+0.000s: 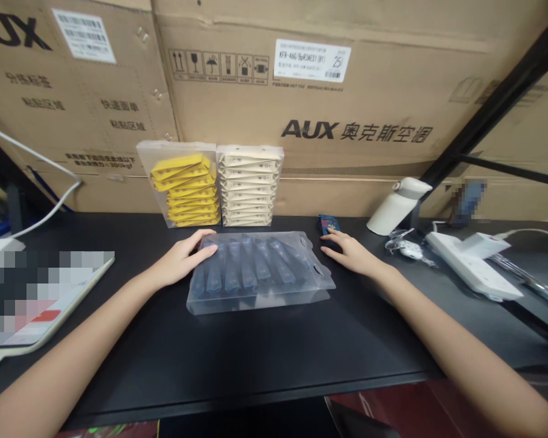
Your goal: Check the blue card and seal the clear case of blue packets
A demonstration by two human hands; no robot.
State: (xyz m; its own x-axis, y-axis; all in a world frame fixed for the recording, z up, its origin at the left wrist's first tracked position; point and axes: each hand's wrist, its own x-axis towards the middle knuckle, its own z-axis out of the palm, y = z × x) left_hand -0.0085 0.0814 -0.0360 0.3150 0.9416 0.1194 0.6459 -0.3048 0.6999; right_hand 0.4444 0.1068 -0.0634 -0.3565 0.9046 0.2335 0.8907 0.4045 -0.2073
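A clear plastic box (260,301) lies flat on the black desk, its flapped end turned to the right. Inside it is a row of several dark blue packets (232,267). My left hand (187,258) grips the left end of the box, with the thumb over its top. To the right of the box, my right hand (352,252) has its fingers stretched out and apart. Its fingertips are at the near edge of a loose dark blue packet (327,223); whether they touch it I cannot tell.
Upright clear boxes of yellow packets (192,198) and cream packets (249,188) stand against large cardboard cartons (369,97). A white bottle (395,210), an earphone case (411,249) and a power strip (475,264) are at right. A tablet (50,304) sits at left.
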